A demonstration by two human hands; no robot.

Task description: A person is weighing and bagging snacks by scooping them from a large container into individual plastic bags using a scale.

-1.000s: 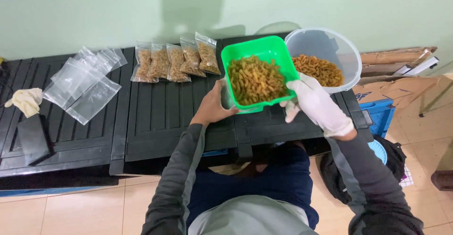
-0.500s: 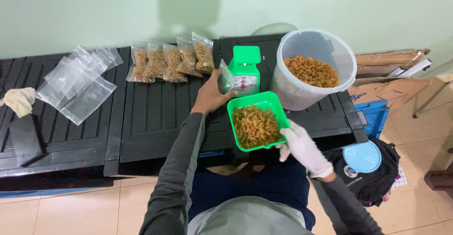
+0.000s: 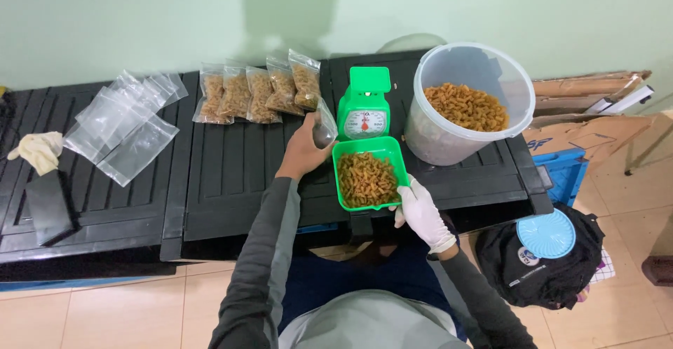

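the green tray (image 3: 369,149) carries golden-brown pasta (image 3: 364,179). the right hand (image 3: 422,212) wears a white glove; the left hand (image 3: 303,154) is bare, pinching a clear bag (image 3: 324,126), with a dark grey sleeve (image 3: 263,251) behind it. the scale (image 3: 364,104) is bright green with a white dial. the tub (image 3: 468,104) is translucent white. the tabletop (image 3: 224,174) is black and ribbed. the wall (image 3: 210,19) is pale green, the floor (image 3: 105,321) beige tile, the round lid (image 3: 549,233) light blue.

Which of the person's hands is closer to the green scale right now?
Left. The left hand holds up a clear bag right beside the green scale. The gloved right hand grips the green tray of pasta, below the scale.
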